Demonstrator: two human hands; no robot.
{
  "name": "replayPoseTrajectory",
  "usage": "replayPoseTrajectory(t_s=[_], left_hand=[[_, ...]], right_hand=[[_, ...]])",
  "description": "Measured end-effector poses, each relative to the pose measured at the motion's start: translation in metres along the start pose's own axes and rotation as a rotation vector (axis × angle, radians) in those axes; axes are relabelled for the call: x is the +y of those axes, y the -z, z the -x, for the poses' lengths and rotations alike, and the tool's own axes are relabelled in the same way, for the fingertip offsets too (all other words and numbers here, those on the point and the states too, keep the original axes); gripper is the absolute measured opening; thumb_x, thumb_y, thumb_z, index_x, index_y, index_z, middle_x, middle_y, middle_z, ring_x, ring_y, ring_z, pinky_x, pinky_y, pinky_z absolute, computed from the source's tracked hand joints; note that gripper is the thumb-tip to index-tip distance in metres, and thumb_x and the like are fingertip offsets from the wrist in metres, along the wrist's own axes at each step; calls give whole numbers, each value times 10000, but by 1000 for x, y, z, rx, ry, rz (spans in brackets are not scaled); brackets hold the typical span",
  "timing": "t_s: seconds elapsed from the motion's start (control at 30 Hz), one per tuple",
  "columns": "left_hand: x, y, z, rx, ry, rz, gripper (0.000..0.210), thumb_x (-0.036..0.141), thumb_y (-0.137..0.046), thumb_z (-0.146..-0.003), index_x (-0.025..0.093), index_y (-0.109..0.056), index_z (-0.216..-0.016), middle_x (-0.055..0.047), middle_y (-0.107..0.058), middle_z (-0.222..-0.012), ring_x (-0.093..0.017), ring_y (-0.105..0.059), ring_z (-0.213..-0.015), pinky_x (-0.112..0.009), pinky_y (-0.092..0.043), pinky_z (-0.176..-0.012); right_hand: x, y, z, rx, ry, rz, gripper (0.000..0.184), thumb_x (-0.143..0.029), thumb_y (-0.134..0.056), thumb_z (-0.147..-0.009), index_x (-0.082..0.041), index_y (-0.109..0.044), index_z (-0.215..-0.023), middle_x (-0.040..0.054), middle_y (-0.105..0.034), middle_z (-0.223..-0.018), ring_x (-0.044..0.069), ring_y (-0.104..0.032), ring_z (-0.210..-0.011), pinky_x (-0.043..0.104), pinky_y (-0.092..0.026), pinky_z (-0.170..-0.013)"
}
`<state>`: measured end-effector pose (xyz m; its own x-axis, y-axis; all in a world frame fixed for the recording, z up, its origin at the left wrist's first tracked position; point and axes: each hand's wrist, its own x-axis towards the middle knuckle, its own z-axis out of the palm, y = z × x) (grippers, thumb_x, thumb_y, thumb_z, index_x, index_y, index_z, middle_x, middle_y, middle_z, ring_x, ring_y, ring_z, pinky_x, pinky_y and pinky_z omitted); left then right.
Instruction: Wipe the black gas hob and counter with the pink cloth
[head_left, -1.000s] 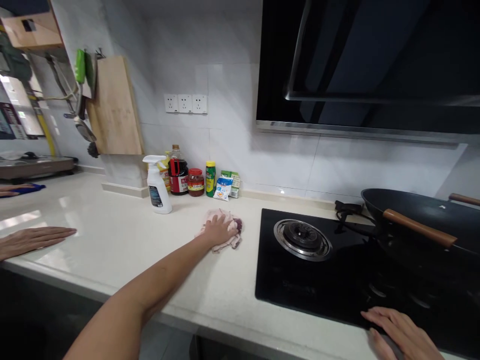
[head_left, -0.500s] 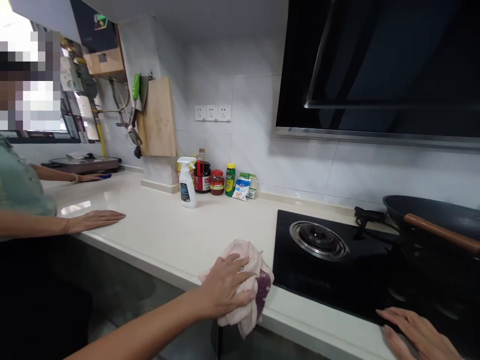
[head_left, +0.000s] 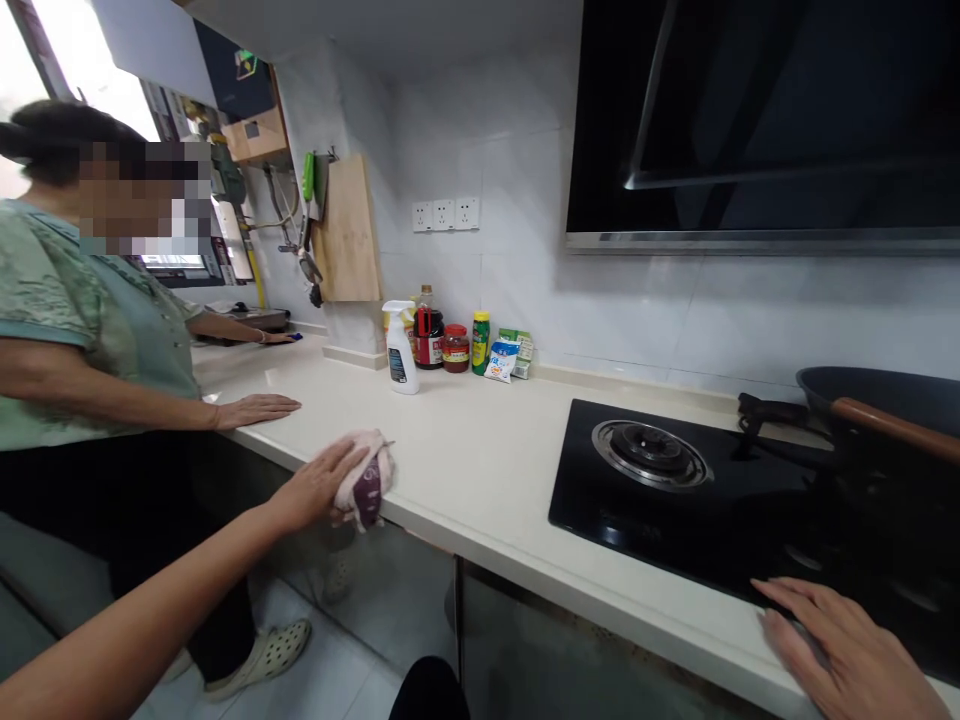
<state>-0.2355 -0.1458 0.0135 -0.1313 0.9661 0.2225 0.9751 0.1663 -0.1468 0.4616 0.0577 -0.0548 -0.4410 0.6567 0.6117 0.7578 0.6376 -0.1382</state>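
Note:
At the front edge of the pale counter (head_left: 480, 450), my left hand (head_left: 316, 490) grips a bunched pink cloth (head_left: 371, 470) with a purple patch. Part of the cloth hangs over the edge, and my palm presses it from above. Well to the right, my right hand (head_left: 847, 640) rests with outstretched fingers on the front border of the black glass gas stove (head_left: 637, 535). Nothing shows in that hand. A white spray bottle (head_left: 403, 355) stands upright on the counter, behind the cloth.
Left of me another person (head_left: 112, 300) leans on the counter, one hand (head_left: 259, 410) flat near the cloth. Against the wall stand a dark sauce bottle (head_left: 429, 335), a red-lidded jar (head_left: 455, 350) and a green container (head_left: 480, 345). A wok (head_left: 885, 395) sits on the stove, below a range hood (head_left: 750, 120).
My left hand has slid the cloth leftward along the counter edge, away from the stove. My right hand stays at the stove's front. The view has turned left, showing more of the other person.

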Motion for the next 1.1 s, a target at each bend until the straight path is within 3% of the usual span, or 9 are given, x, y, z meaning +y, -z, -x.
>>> replayPoseTrajectory(t_s=[0.07,0.17,0.33,0.47,0.67,0.83,1.1], left_hand=[[-5,5,-3,-17,98,-30,1027,272,-794,-589,188,-360,-1516,-184,-334,-1621,-362,-332,-1474,-438,-334,-1177],[3,10,-8,-15,158,-68,888,290,-772,-612,214,-453,-1437,-181,-464,-1495,-391,-457,-1345,-501,-408,-1083],[36,18,-4,9,155,-157,675,294,-709,-687,203,-530,-1331,-174,-536,-1326,-383,-512,-1231,-465,-463,-943],[72,23,-2,15,109,-193,619,303,-700,-706,191,-547,-1295,-183,-537,-1319,-389,-499,-1222,-487,-415,-962],[139,25,-6,104,-82,-145,550,341,-692,-738,176,-582,-1251,-176,-571,-1240,-377,-494,-1156,-497,-351,-1004],[208,22,-12,175,-229,-65,507,375,-674,-768,195,-606,-1237,-165,-581,-1208,-366,-496,-1120,-501,-351,-997],[325,17,-25,183,-368,14,535,239,-626,-762,227,-574,-1295,-162,-587,-1261,-370,-494,-1147,-558,-363,-990]], right_hand=[[-7,3,-1,-29,-18,6,456,-527,-471,-911,-257,-731,-1169,101,-695,-1203,295,-641,-1082,441,-514,-884],[-16,6,-3,-29,-60,30,456,-525,-439,-938,-261,-727,-1174,86,-683,-1220,286,-636,-1095,438,-500,-875],[-27,10,-7,-25,-64,71,410,-469,-441,-954,-254,-715,-1171,73,-676,-1219,266,-621,-1111,415,-477,-879],[-33,13,-9,-37,-60,90,390,-426,-422,-972,-241,-698,-1177,76,-667,-1222,257,-603,-1110,408,-454,-880],[-41,17,-16,-22,-76,102,353,-380,-422,-973,-223,-703,-1120,81,-676,-1155,252,-597,-1069,394,-435,-856],[-47,20,-20,-1,-79,96,310,-374,-443,-980,-226,-695,-1085,71,-673,-1093,244,-596,-1024,386,-427,-843],[-52,22,-23,20,-92,93,300,-370,-436,-998,-229,-694,-1062,68,-670,-1050,228,-591,-991,373,-417,-822]])
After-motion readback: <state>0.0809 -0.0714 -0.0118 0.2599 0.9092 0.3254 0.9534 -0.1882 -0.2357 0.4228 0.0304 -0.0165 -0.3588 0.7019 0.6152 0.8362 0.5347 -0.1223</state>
